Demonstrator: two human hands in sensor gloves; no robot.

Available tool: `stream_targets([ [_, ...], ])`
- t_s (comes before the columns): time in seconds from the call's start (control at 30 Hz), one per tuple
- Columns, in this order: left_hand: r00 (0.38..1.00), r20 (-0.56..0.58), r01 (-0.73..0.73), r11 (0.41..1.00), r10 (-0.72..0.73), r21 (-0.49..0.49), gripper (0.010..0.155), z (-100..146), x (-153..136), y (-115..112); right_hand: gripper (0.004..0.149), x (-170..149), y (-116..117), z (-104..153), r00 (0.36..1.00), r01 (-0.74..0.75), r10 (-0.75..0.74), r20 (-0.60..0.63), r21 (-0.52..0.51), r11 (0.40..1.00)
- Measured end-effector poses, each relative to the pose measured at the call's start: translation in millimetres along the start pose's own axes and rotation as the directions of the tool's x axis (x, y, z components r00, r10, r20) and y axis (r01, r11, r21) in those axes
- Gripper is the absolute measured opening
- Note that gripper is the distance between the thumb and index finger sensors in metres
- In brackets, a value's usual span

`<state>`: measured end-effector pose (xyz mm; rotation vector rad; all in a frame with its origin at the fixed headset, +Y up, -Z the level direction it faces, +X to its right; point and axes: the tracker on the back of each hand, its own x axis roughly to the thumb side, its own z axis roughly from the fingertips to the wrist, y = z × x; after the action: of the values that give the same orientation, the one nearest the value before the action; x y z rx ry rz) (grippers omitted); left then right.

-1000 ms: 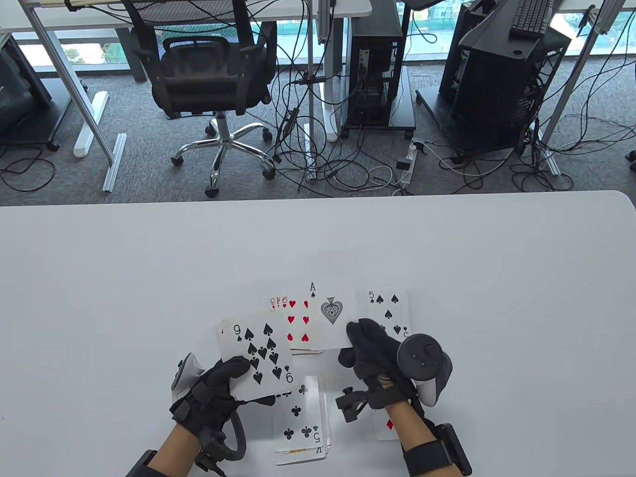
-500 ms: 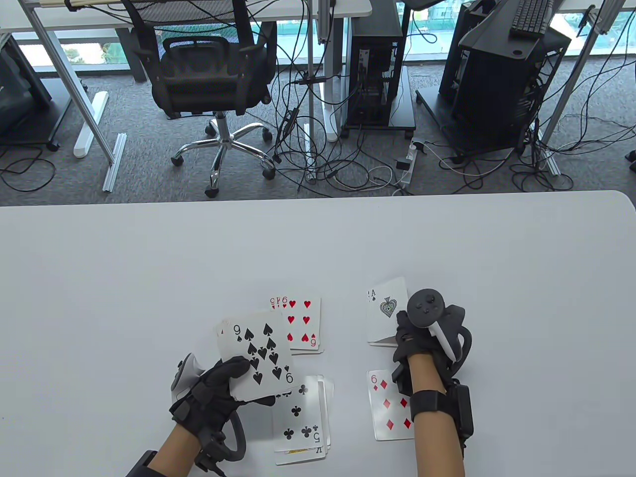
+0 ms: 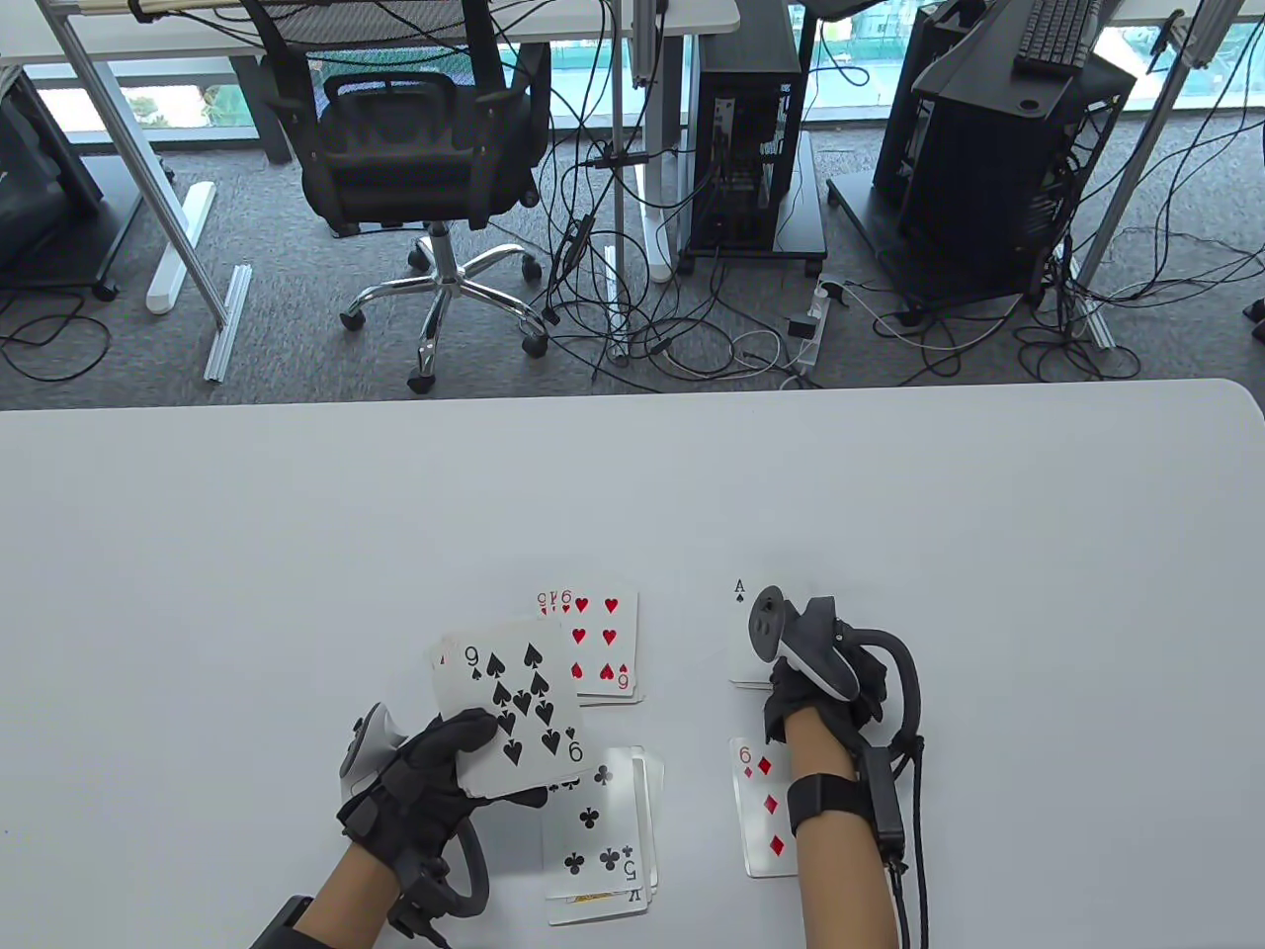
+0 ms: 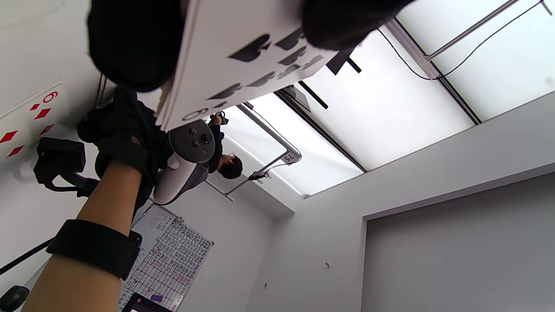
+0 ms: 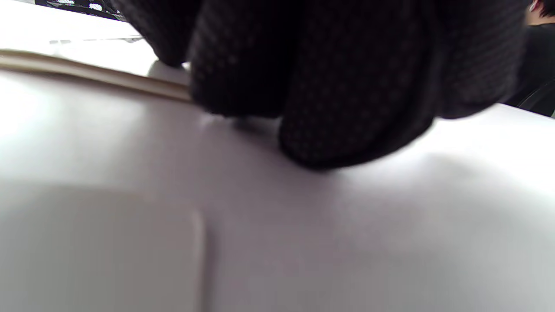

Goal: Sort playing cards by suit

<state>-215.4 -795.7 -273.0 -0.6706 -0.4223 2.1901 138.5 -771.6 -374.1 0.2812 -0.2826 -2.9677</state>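
Observation:
My left hand [image 3: 464, 766] grips a small stack of cards with the 9 of spades [image 3: 509, 702] face up on top, held above the table; the left wrist view shows its fingers [image 4: 134, 43] around that stack [image 4: 243, 56]. My right hand [image 3: 805, 667] lies on the ace of spades [image 3: 741, 633], which sits on the spade pile at the right. In the right wrist view its bunched fingers [image 5: 329, 86] press on the table at the pile's edge [image 5: 108, 80]. A heart pile [image 3: 603, 643], a club pile [image 3: 598, 820] and a 6 of diamonds [image 3: 766, 806] lie face up.
The white table [image 3: 296, 544] stretches wide to the left, right and far side of the cards. Its far edge [image 3: 632, 395] drops to a floor with an office chair [image 3: 425, 148], cables and computer towers.
My right hand carried the ace of spades from beside the heart pile over to the right and lowered it onto the 5 of spades. My left hand has not moved.

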Motion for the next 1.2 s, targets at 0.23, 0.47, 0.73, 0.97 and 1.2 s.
stream_targets([
  [0.23, 1.000, -0.001, 0.001, 1.000, -0.001, -0.001, 0.056, 0.0, 0.1, 0.3, 0.057, 2.5, -29.9, 15.2, 0.987, 0.136, -0.126, 0.096, -0.117, 0.984],
  [0.47, 1.000, -0.007, 0.001, 1.000, -0.001, 0.004, 0.056, 0.2, -0.4, 0.1, 0.058, 32.8, -60.2, 67.2, 0.762, 0.565, -0.440, 0.475, -0.157, 0.810],
  [0.73, 1.000, -0.018, -0.003, 1.000, 0.003, 0.004, 0.056, 0.5, -1.5, -1.1, 0.060, 79.2, -54.5, 126.8, 0.361, 0.814, -0.607, 0.708, 0.078, 0.575],
  [0.97, 1.000, -0.015, 0.000, 1.000, 0.000, -0.003, 0.056, 0.4, -1.4, -1.1, 0.071, 101.5, -48.1, 144.7, 0.390, 0.787, -0.549, 0.739, 0.042, 0.615],
  [1.2, 1.000, -0.011, 0.003, 1.000, -0.003, -0.024, 0.057, -0.2, -1.9, -1.3, 0.045, 101.2, -43.0, 138.3, 0.244, 0.885, -0.727, 0.642, 0.159, 0.437],
])
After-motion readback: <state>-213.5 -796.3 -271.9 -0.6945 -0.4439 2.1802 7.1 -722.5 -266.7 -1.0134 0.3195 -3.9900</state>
